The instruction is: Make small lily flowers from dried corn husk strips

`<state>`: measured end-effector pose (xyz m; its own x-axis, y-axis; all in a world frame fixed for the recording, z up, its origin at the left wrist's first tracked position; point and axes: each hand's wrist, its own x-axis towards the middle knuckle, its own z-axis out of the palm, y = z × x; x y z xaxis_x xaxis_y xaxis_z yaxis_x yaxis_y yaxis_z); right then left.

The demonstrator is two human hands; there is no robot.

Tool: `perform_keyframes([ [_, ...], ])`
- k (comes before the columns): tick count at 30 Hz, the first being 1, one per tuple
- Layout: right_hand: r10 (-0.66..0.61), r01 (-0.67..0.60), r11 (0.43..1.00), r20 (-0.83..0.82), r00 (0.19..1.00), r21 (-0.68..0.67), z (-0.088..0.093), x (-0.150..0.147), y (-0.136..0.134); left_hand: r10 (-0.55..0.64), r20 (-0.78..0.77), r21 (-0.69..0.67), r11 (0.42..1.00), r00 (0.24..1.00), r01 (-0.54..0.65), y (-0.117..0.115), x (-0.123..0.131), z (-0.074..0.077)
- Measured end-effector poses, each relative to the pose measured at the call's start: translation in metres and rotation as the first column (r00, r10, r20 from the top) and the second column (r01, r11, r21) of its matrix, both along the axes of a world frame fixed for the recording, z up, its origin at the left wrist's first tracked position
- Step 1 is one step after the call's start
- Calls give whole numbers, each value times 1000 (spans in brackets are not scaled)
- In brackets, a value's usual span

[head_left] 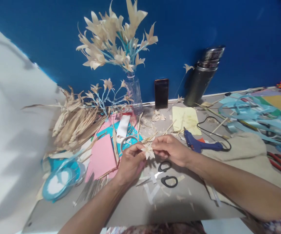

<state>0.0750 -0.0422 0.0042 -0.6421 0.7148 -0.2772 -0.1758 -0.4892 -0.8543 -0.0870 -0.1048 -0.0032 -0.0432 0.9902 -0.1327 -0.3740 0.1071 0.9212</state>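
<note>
Between my two hands is a small cream husk flower (pixel 149 151) with pointed petals spread out. My left hand (pixel 133 159) pinches its left side with thumb and forefinger. From the right, the fingertips of my right hand (pixel 168 149) close on the flower's edge; its lower fingers are curled. Scissors with black handles (pixel 169 181) lie on the table just below the hands, their blades pointing left. White strips (pixel 152 194) and husk scraps are scattered around them. A blue glue gun (pixel 198 143) rests right of my right hand.
Behind stand a clear bottle (pixel 134 92) of husk flowers (pixel 121 42), a propped phone (pixel 161 93) and a dark flask (pixel 201 81). Dried husks (pixel 74 123), pink paper (pixel 103 152) and a blue ribbon roll (pixel 57 185) lie left. Blue ribbons (pixel 252 107) and beige cloth (pixel 237 152) lie right.
</note>
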Motion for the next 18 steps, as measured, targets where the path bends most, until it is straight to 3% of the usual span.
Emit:
perform_keyframes([
  [4, -67, 65, 996, 28, 997, 54, 0, 0, 4, -13, 178, -61, 998, 984, 25, 1, 1, 1],
  [9, -161, 161, 975, -10, 987, 155, 9, 6, 14, 10, 189, -111, 994, 982, 12, 2, -7, 4],
  [15, -255, 300, 907, -181, 950, 295, 60, 35, 30, 102, 126, 19, 994, 987, -105, 6, -22, 10],
  [18, -296, 342, 866, -177, 939, 364, 86, 48, 35, 113, 132, 52, 991, 985, -121, 7, -26, 13],
])
